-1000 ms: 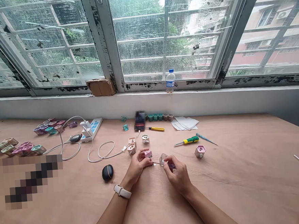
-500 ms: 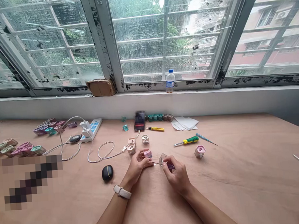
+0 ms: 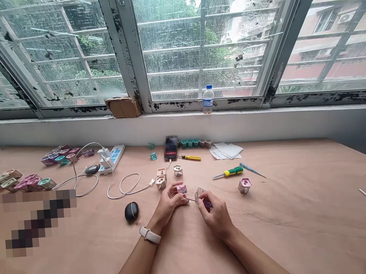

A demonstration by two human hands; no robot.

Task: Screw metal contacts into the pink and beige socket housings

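Note:
My left hand (image 3: 170,200) is closed on a small pink block-shaped piece (image 3: 182,189), held just above the table in the middle. In my right hand (image 3: 216,213) is a screwdriver with a purple handle (image 3: 207,203). Its thin shaft (image 3: 192,200) points left, and the tip reaches the fingers of my left hand at the lower edge of the pink piece. A clear, grey-edged hexagonal case (image 3: 199,194) stands right behind my right fingertips. Whether the tip sits in a screw is too small to tell.
Pink-topped sharpener-like case (image 3: 245,185), green-yellow screwdriver (image 3: 233,172) and blue pen-like tool (image 3: 253,170) lie to the right. Left are a black oval case (image 3: 132,212), white cable (image 3: 124,196) and power strip (image 3: 112,158). A phone (image 3: 171,148) and yellow screwdriver (image 3: 191,157) are behind.
Both hands stay almost in place. The pink piece has shifted very slightly, and the fingers of my right hand have moved a little on the screwdriver handle.

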